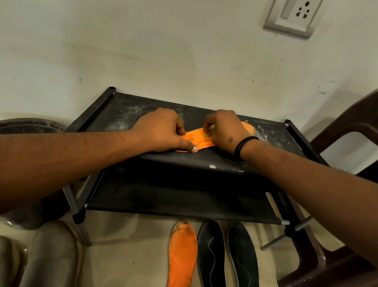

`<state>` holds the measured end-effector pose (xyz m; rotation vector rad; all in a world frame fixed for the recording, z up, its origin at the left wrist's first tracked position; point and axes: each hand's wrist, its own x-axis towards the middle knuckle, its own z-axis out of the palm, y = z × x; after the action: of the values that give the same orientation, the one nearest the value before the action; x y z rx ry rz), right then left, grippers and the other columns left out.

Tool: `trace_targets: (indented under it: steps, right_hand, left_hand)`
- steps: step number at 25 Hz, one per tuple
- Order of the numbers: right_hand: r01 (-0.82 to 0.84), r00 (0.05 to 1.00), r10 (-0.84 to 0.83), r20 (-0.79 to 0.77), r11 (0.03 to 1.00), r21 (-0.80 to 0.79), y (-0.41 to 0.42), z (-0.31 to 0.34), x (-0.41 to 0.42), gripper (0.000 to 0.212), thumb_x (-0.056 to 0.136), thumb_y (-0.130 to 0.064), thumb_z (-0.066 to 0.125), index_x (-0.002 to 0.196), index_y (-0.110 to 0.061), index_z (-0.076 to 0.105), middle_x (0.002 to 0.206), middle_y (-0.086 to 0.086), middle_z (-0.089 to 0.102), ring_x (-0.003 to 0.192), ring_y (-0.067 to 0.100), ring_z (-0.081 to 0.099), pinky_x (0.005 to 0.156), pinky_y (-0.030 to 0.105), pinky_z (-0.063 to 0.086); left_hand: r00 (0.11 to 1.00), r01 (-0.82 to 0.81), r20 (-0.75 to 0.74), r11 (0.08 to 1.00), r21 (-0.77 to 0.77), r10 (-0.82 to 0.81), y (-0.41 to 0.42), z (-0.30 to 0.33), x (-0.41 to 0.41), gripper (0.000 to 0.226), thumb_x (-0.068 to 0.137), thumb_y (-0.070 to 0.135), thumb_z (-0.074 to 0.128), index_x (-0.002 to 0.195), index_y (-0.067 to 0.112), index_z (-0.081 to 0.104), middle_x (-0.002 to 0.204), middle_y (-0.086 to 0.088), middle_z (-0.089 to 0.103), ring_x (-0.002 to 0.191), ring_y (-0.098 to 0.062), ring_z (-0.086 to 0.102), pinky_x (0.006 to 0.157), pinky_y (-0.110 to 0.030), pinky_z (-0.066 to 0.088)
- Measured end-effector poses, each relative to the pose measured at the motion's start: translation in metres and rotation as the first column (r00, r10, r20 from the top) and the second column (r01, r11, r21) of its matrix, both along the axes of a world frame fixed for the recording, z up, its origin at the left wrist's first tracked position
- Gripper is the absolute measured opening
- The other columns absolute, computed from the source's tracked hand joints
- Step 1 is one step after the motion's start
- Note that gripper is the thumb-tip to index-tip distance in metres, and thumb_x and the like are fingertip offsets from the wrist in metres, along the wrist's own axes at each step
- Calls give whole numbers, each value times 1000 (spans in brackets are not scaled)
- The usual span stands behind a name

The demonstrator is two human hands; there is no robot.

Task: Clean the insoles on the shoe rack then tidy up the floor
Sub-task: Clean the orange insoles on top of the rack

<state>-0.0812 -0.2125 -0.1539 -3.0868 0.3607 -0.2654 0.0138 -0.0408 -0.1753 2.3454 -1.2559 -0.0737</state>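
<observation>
An orange insole (197, 139) lies on the dusty top shelf of a black shoe rack (281, 142). My left hand (161, 131) pins its heel end, thumb and fingers pressed on it. My right hand (223, 130) covers the middle and toe part, fingers curled as if pinching something small that I cannot make out. On the floor in front of the rack lie a second orange insole (181, 261) and two black insoles (211, 259) (244, 267), side by side.
A dark brown plastic chair (352, 144) stands to the right of the rack. Grey rounded objects (52, 257) and a round metal basin (22, 126) sit at the left. The rack backs onto a white wall with a socket (293, 13).
</observation>
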Motion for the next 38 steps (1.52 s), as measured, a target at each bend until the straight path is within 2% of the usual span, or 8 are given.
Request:
trace_targets:
  steps: [4,7,10,15,19,23,30,38]
  right_hand:
    - [-223,971,224,-87,975,23,28,-1,-6,13,82,-8,69,93,-12,75,96,2,67,86,17,59,72,26,45]
    - [-144,984,132,-121,985,-99,4,0,3,13,83,-4,61,86,-7,73,96,11,67,84,26,61,68,31,44]
    - [-53,998,52,-32,998,-18,-6,-2,0,17,80,-2,59,84,-4,75,100,15,64,89,29,61,78,36,52]
    - [-207,978,209,-5,974,90,18,0,-19,15,83,-9,62,91,-11,75,98,5,69,89,19,63,76,25,46]
    - [-90,993,82,81,992,91,1,1,-6,24,86,-5,59,107,-9,70,108,9,71,101,25,63,89,33,50]
    - [77,994,-88,65,985,157,-10,-1,10,13,90,-18,66,98,-11,74,108,8,70,102,24,63,88,30,48]
    - [-88,991,105,-86,979,183,4,10,-17,16,86,-10,67,99,-11,76,107,3,72,99,15,63,80,20,40]
    - [98,994,-104,16,974,206,1,-2,19,12,89,-13,63,92,-11,75,103,8,72,94,22,65,79,28,50]
  left_hand:
    - [1000,-8,22,1000,-15,8,0,-2,2,62,54,81,69,81,26,77,77,9,71,72,-7,65,70,-41,59]
    - [1000,-14,13,1000,-3,14,0,0,0,59,60,76,75,93,27,79,89,11,73,81,-7,66,75,-39,59]
    - [1000,-12,19,1000,7,11,0,0,0,58,62,74,76,95,27,79,93,11,73,83,-7,65,76,-39,59]
    - [1000,-9,7,1000,-2,9,0,0,0,56,63,73,76,95,26,79,84,12,71,77,-6,65,72,-38,59]
    - [1000,-10,13,1000,3,10,0,0,-1,59,62,74,76,96,25,79,90,11,72,81,-7,65,76,-40,59]
    - [1000,-6,14,1000,13,5,0,0,-1,58,64,74,76,96,25,80,92,11,72,82,-7,64,76,-39,59]
    - [1000,13,28,1000,17,-14,-2,-3,2,64,62,77,73,98,24,79,93,10,74,83,-7,66,76,-39,60]
    - [999,32,16,999,41,-33,-3,-1,2,52,69,70,74,87,22,80,81,8,74,74,-8,66,68,-36,58]
